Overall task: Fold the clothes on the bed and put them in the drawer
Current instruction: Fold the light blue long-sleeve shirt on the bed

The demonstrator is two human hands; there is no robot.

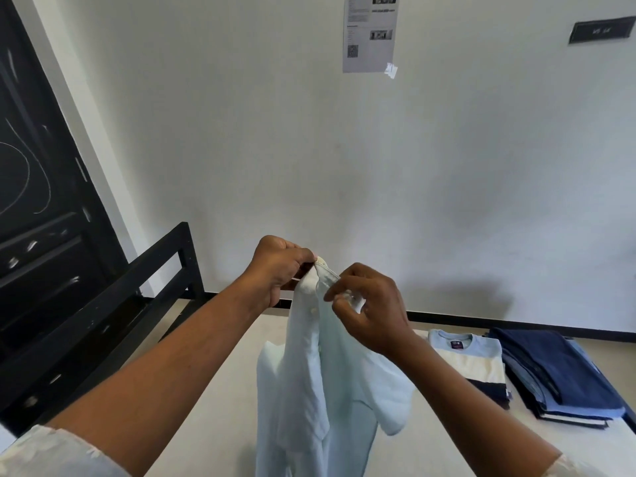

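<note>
Now left hand [275, 270] and right hand [368, 304] pinch pale-blue shirt [320, 383] collar, held hanging above bed [220, 390], likely to straighten before folding.

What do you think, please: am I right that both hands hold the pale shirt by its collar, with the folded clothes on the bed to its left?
Not quite: the head view shows the folded clothes on the bed to the right of the shirt. The left hand and right hand do hold it by its collar.
</note>
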